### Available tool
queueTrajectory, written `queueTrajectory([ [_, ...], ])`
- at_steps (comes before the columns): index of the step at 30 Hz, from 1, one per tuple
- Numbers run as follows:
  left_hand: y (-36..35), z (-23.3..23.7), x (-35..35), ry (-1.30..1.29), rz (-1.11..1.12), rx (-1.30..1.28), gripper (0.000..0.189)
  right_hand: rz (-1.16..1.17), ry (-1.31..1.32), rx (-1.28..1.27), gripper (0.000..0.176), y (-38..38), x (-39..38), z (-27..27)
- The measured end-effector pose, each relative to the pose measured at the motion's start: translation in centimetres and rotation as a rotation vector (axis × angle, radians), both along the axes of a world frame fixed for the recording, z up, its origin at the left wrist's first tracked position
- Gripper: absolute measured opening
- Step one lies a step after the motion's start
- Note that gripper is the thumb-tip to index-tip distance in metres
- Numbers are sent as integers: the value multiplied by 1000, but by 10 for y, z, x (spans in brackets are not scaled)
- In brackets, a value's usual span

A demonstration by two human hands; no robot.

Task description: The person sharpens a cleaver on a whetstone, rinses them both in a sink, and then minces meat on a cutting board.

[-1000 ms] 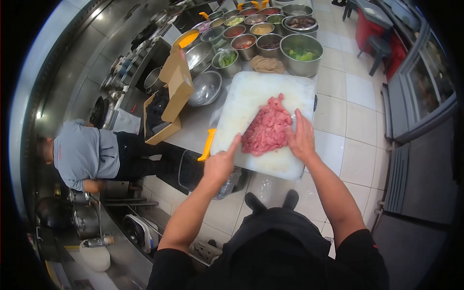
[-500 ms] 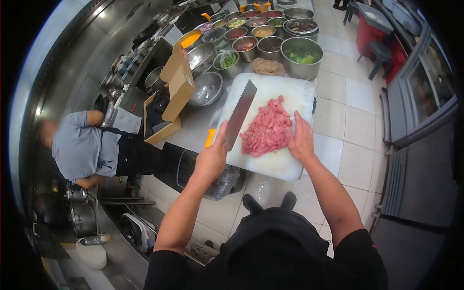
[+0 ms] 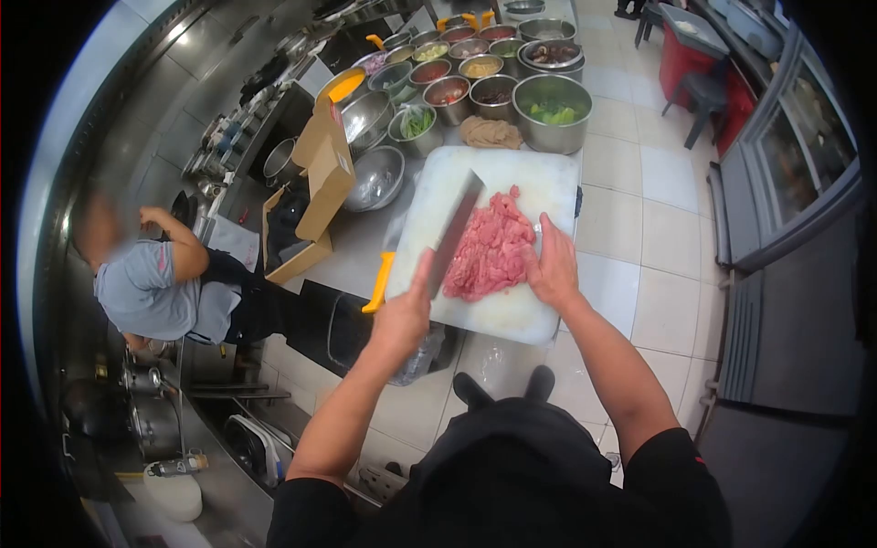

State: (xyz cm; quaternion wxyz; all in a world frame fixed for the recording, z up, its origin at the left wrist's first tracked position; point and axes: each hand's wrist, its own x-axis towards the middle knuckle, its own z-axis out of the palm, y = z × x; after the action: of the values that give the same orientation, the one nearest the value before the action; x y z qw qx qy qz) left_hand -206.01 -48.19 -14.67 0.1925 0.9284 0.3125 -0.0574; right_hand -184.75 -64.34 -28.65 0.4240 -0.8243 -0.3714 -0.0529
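My left hand (image 3: pixel 404 315) is wrapped round the near end of a wide-bladed knife (image 3: pixel 455 233), its index finger along the blade. The grip hides the knife's handle. The blade stands tilted along the left side of a pile of sliced pink raw meat (image 3: pixel 491 245). On the pile's right side, my right hand (image 3: pixel 554 265) has its fingers stretched out, with the thumb side touching the meat. Beneath the meat lies a white cutting board (image 3: pixel 525 315). A yellow handle (image 3: pixel 379 283) shows at the board's left edge.
Metal bowls of food (image 3: pixel 448 100) and a large pot with greens (image 3: pixel 552 114) stand beyond the board, near a brown cloth (image 3: pixel 491 132). An open cardboard box (image 3: pixel 327 173) is at left. A person in a grey shirt (image 3: pixel 151 283) stands far left.
The view has shifted slightly. The knife and my left hand sit lower against the board, and more of the yellow handle shows. The person at left has turned and raised an arm.
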Motion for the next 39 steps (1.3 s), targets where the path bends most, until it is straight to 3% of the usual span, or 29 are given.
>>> queueTrajectory([
  [1,4,-1,4,100,-149,30,67,-1,11,-5,75,1,-1,3],
  [3,14,1,10,164,-160,-5,68,-2,35,-26,74,-1,-2,5],
  [6,2,11,2,-105,-93,-16,66,-6,-2,3,74,-1,0,0],
  [9,10,-12,9,226,-183,59,67,8,34,15,74,-2,-3,2],
  [13,3,11,3,-74,-145,33,69,-10,27,-17,74,-2,0,2],
  [17,10,-3,12,232,-224,87,71,-1,48,-15,74,-5,-7,-1],
  [18,14,4,9,140,-264,105,70,-6,49,0,75,-2,-1,0],
  [21,3,-6,0,-69,-80,23,66,-24,24,-1,75,0,-2,-1],
  [24,20,-2,11,184,-201,48,68,2,54,-17,76,-2,-3,6],
  [28,7,1,2,-171,-77,-1,67,-17,22,15,76,0,-1,0],
  [31,19,-4,11,228,-193,49,67,1,19,4,74,-2,-4,-2],
  [32,23,1,7,108,-240,84,68,3,8,20,73,0,-1,-4],
  [35,9,2,-6,-100,-24,6,67,-21,37,-7,75,-1,-1,0],
  [36,19,-9,-12,-18,-114,18,68,-26,50,-26,77,0,-2,3],
  [37,22,-4,-6,225,-162,49,68,-14,50,-29,77,0,-5,1],
  [39,33,-2,-9,95,-182,74,67,-12,43,-27,77,0,-1,1],
])
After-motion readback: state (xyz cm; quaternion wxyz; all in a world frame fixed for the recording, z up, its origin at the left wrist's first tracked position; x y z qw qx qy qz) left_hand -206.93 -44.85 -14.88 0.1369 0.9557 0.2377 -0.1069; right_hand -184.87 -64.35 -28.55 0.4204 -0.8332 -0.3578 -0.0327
